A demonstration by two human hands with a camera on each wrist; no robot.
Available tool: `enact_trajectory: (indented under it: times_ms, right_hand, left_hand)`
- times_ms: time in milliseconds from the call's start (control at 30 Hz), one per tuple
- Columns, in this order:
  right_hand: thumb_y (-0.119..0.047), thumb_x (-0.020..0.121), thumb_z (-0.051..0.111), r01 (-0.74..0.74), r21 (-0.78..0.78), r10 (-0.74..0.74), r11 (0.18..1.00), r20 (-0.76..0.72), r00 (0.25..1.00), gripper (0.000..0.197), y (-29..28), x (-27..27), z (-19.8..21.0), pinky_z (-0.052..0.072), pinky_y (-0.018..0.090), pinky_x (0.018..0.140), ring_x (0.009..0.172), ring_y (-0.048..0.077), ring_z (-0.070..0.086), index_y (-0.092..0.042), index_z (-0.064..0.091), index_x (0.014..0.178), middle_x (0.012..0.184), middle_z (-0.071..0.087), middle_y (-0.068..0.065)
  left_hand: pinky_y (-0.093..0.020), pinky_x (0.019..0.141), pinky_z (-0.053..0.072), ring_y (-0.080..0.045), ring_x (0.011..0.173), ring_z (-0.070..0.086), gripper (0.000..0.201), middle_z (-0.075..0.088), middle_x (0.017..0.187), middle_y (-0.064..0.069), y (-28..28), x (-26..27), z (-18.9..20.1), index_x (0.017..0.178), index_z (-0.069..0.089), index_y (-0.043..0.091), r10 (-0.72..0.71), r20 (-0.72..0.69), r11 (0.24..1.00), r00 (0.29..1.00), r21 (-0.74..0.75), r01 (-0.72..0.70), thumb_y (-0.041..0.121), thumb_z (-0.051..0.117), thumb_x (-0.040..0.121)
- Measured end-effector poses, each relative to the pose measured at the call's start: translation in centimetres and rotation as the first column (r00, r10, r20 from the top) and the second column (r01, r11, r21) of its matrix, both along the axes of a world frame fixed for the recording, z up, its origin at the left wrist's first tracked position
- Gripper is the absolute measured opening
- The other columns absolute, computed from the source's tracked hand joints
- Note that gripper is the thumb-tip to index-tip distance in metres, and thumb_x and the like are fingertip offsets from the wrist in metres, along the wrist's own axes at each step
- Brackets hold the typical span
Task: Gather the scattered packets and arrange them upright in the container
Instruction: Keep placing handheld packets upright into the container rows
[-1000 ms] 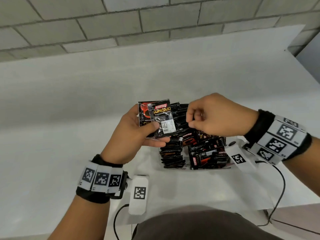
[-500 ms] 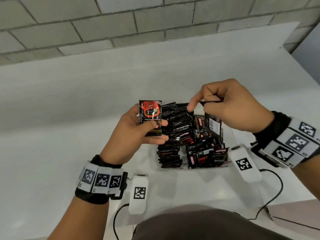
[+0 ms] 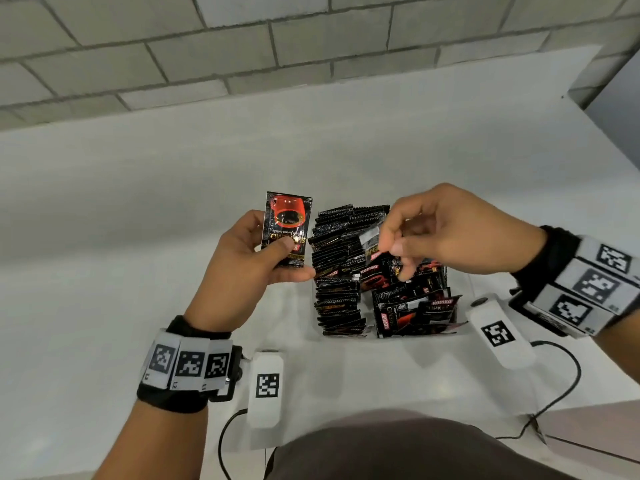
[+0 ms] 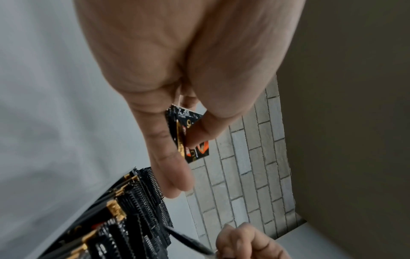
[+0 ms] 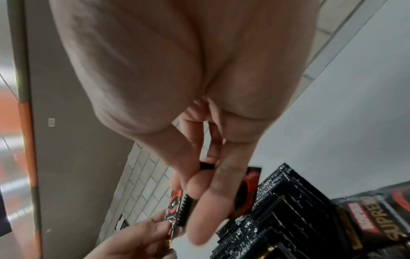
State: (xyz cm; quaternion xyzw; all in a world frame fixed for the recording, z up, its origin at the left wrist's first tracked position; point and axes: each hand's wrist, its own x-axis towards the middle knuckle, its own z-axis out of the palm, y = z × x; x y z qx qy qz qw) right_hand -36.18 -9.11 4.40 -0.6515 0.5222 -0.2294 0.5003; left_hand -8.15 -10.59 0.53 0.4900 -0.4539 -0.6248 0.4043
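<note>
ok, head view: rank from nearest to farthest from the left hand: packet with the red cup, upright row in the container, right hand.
1. Packet with the red cup: pinched in the left hand.
2. Upright row: just right of it, in the container.
3. Right hand: farther right, above the container.

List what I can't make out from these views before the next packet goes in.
- Container: walls barely visible in the head view; packets fill it.
- Right hand: whether it pinches the packet edge below it; head view blocked by fingers, right wrist view blurred.
- Held packet: lower print covered by the left hand thumb.
- Table: loose packets left, cut off by edges.
</note>
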Motion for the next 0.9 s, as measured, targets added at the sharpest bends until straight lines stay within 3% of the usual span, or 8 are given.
enact_trajectory:
  times_ms: [67, 200, 233, 333, 400, 533, 733, 900]
  right_hand:
    - [-0.006, 0.092, 0.07, 0.003, -0.046, -0.003, 0.999, 0.001, 1.0, 0.016, -0.1, -0.1, 0.4, 0.052, 0.025, 0.061, 0.059, 0.019, 0.065, -0.02, 0.077, 0.092, 0.073, 0.07, 0.004]
    - [-0.014, 0.097, 0.064, 0.012, -0.235, -0.014, 0.972, -0.008, 1.0, 0.024, -0.7, -0.6, 1.6, 0.05, 0.026, 0.083, 0.079, 0.014, 0.064, -0.029, 0.076, 0.112, 0.092, 0.071, -0.009]
    - [-0.013, 0.098, 0.062, 0.018, -0.262, -0.02, 0.965, -0.006, 1.0, 0.024, -0.8, -0.7, 1.7, 0.05, 0.026, 0.08, 0.075, 0.013, 0.062, -0.026, 0.076, 0.113, 0.091, 0.068, -0.011]
    - [-0.009, 0.097, 0.062, 0.038, -0.253, -0.037, 0.967, 0.008, 0.999, 0.018, -1.0, -1.1, 1.6, 0.056, 0.05, 0.07, 0.061, 0.026, 0.061, -0.017, 0.076, 0.105, 0.086, 0.064, -0.001]
    - [-0.008, 0.095, 0.065, 0.037, -0.202, -0.038, 0.979, -0.002, 0.999, 0.012, -1.0, -1.3, 1.1, 0.057, 0.059, 0.066, 0.059, 0.031, 0.066, -0.014, 0.075, 0.099, 0.082, 0.067, 0.006]
    - [-0.009, 0.092, 0.071, -0.039, -0.23, -0.001, 0.972, -0.172, 0.985, 0.008, -0.7, -0.7, -0.4, 0.063, 0.038, 0.064, 0.065, 0.016, 0.072, -0.016, 0.076, 0.091, 0.084, 0.067, -0.006]
    - [-0.017, 0.084, 0.078, -0.246, -0.318, 0.096, 0.916, -0.421, 0.902, 0.011, -0.9, 0.3, -1.4, 0.052, 0.015, 0.067, 0.073, 0.007, 0.065, -0.027, 0.074, 0.084, 0.077, 0.065, -0.014]
    - [-0.019, 0.085, 0.075, -0.303, -0.264, 0.116, 0.916, -0.55, 0.827, 0.014, -0.9, 1.2, -3.0, 0.047, 0.011, 0.064, 0.074, -0.002, 0.062, -0.028, 0.067, 0.078, 0.074, 0.066, -0.014]
  left_hand:
    - [-0.038, 0.072, 0.064, -0.048, 0.079, 0.074, 0.016, 0.07, 0.095, -0.006, 0.0, 0.1, 0.0, 0.108, 0.062, 0.008, -0.01, 0.011, 1.0, 1.0, 0.003, 0.01, -0.003, 0.06, 0.097]
    - [-0.038, 0.073, 0.064, -0.049, 0.08, 0.074, 0.014, 0.07, 0.097, -0.009, 0.1, 0.5, -0.2, 0.109, 0.061, 0.007, -0.021, 0.031, 1.0, 0.999, 0.004, 0.021, -0.001, 0.062, 0.097]
    - [-0.038, 0.073, 0.064, -0.049, 0.08, 0.074, 0.014, 0.07, 0.097, -0.009, 0.1, 0.5, -0.3, 0.11, 0.061, 0.006, -0.021, 0.031, 1.0, 0.999, 0.006, 0.021, 0.0, 0.062, 0.097]
    - [-0.037, 0.072, 0.064, -0.048, 0.078, 0.074, 0.014, 0.072, 0.092, -0.004, 0.1, 0.5, -0.2, 0.11, 0.06, 0.005, -0.023, 0.018, 1.0, 1.0, 0.008, 0.022, -0.001, 0.062, 0.097]
    - [-0.035, 0.07, 0.063, -0.048, 0.078, 0.074, 0.013, 0.071, 0.092, -0.004, 0.1, 0.5, -0.2, 0.109, 0.06, 0.005, -0.023, 0.013, 1.0, 1.0, 0.006, 0.023, -0.002, 0.061, 0.097]
    - [-0.035, 0.069, 0.063, -0.048, 0.079, 0.074, 0.013, 0.07, 0.095, -0.009, 0.0, 0.4, -0.2, 0.109, 0.06, 0.005, -0.034, 0.02, 0.999, 0.999, 0.002, 0.034, -0.001, 0.062, 0.097]
    - [-0.033, 0.064, 0.063, -0.044, 0.076, 0.075, 0.013, 0.074, 0.098, -0.007, 0.1, 0.3, -0.4, 0.111, 0.061, 0.005, -0.084, 0.087, 0.996, 0.993, -0.018, 0.086, 0.002, 0.061, 0.099]
    - [-0.033, 0.062, 0.062, -0.044, 0.074, 0.075, 0.013, 0.073, 0.096, -0.007, 0.1, 0.3, -0.4, 0.111, 0.062, 0.005, -0.088, 0.102, 0.995, 0.991, -0.033, 0.092, 0.001, 0.062, 0.098]
